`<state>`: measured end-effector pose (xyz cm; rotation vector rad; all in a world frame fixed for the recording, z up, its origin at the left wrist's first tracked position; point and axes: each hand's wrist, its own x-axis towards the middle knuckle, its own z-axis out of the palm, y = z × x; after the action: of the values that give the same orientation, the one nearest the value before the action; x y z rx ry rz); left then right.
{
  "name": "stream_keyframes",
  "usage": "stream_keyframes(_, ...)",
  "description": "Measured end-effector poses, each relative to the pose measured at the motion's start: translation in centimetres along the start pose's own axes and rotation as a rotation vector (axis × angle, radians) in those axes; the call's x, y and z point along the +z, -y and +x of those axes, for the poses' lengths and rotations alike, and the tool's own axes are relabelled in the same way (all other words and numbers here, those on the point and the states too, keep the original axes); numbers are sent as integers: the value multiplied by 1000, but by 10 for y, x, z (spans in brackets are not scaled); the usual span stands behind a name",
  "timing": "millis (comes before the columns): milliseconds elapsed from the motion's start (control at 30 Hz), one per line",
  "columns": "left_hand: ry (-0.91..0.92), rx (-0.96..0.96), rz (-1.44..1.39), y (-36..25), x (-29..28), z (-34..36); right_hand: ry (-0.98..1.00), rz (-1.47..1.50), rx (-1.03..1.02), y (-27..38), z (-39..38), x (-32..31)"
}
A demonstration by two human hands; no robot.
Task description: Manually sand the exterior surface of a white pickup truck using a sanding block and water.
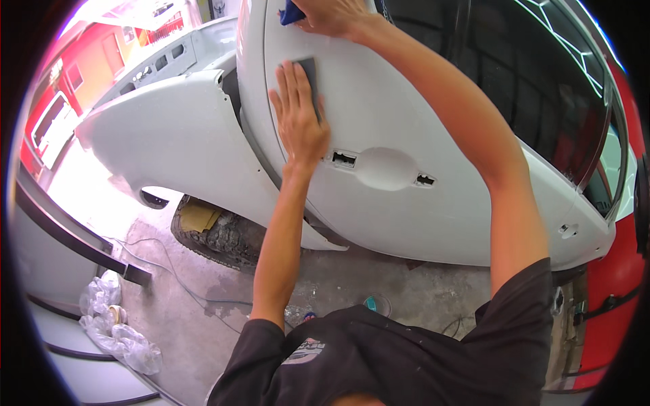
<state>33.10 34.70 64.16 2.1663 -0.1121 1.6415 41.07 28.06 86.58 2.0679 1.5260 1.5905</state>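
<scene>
My left hand (298,118) holds a dark grey pad (307,70) against the white car door (379,223), its fingers long and pressed over it, left of the recessed handle area (384,167). At the top edge of the view, my right hand (328,15) is closed on a blue cloth (292,13) on the upper door, below the dark window frame. The handle recess has two dark openings.
A loose-looking white fender (162,128) stands left of the door above a muddy tyre (223,240). Crumpled plastic (108,318), cables and a clear container (377,304) lie on the concrete floor (176,325). A dark-edged rail (81,230) runs along the left. Red bodywork (613,318) is at right.
</scene>
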Motion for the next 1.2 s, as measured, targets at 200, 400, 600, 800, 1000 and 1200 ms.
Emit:
stream_keyframes(200, 140, 53, 144, 12, -8, 43, -392, -31, 353, 35, -78, -5)
stream_keyframes(400, 68, 37, 52, 19, -9, 20, -240, 66, 213, 34, -68, 5)
stream_keyframes(600, 134, 38, 56, 31, -12, 13, -254, 122, -31, 18, -32, 16)
stream_keyframes(800, 101, 12, 5, 14, -4, -35, -164, 257, -51, 11, -9, 31)
stream_keyframes(1000, 113, 47, 51, 30, -14, 37, 180, 98, -62, 29, 15, 22)
stream_keyframes(1200, 76, 14, 31, 4, 2, -50, 172, 82, -117, 27, 17, 25)
